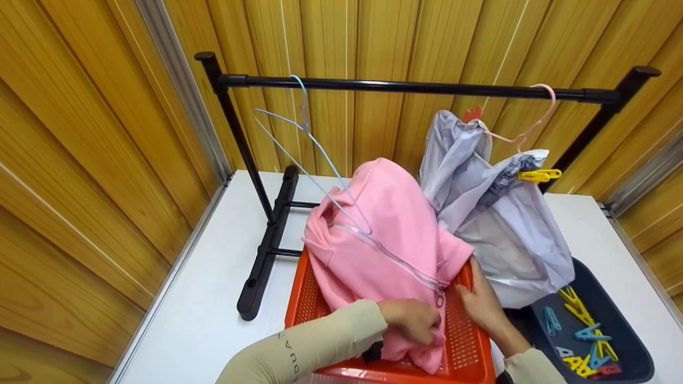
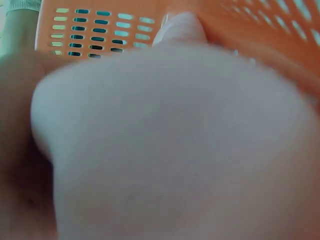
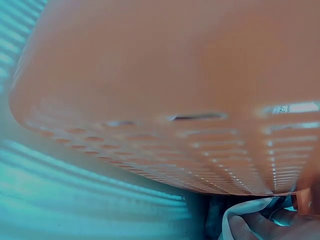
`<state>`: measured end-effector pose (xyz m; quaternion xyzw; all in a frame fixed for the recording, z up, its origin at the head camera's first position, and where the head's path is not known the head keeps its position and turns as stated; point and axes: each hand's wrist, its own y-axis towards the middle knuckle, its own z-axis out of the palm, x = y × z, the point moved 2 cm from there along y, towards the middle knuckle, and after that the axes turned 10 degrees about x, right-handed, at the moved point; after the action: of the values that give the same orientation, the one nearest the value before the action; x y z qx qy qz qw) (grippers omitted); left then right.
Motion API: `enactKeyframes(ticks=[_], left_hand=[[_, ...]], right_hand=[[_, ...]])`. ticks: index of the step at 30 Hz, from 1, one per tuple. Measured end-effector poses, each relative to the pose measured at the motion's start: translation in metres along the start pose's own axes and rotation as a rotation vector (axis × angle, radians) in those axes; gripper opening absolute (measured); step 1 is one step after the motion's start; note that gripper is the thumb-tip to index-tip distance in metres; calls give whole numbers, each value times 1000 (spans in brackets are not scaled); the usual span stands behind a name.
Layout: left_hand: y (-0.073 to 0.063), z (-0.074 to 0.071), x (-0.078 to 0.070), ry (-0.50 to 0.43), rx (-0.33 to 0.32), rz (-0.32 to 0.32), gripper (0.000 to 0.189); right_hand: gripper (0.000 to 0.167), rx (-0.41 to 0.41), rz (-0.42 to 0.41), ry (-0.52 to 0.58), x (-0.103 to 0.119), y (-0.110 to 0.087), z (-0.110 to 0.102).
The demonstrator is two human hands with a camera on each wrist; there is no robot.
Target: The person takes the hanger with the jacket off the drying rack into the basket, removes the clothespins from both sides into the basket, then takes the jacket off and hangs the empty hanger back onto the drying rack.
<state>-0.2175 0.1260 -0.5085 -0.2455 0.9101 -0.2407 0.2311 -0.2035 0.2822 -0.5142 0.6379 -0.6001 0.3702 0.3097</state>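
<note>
A pink zip-up jacket (image 1: 395, 213) lies bunched in a red plastic basket (image 1: 472, 346), its zipper running diagonally across the top. My left hand (image 1: 415, 320), fingers curled, grips the lower part of the jacket below the zipper pull. My right hand (image 1: 484, 301) holds the basket's right rim, thumb on the inner side and fingers outside, partly hidden. In the right wrist view, the fingers (image 3: 260, 227) show at the lower right, past the perforated basket wall (image 3: 150, 75). The left wrist view shows the basket wall (image 2: 120, 22) beyond a blurred pale surface.
A black rack (image 1: 405, 87) stands over the basket. On it hang a blue wire hanger (image 1: 320, 144), overlapping the jacket, and a pink hanger (image 1: 549, 106) with a pale garment (image 1: 528, 234) held by a yellow clip (image 1: 540, 175). A dark tray (image 1: 632, 330) at right holds several clothespins.
</note>
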Motion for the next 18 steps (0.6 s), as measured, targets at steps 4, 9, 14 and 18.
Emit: enactKeyframes(ticks=[4,9,14,18], left_hand=[[-4,-9,0,-19,41,1,35],[-10,-22,2,-110,-106,15,46],[-14,-35,7,-156,-422,1,44],[-20,-49,15,-195,-656,-39,38]], right_hand=[[78,1,5,-3,0,0,-1],[76,4,6,-7,0,-2,-1],[76,-14,-16,-17,0,-1,0],[77,-17,-34,-6,0,0,0]])
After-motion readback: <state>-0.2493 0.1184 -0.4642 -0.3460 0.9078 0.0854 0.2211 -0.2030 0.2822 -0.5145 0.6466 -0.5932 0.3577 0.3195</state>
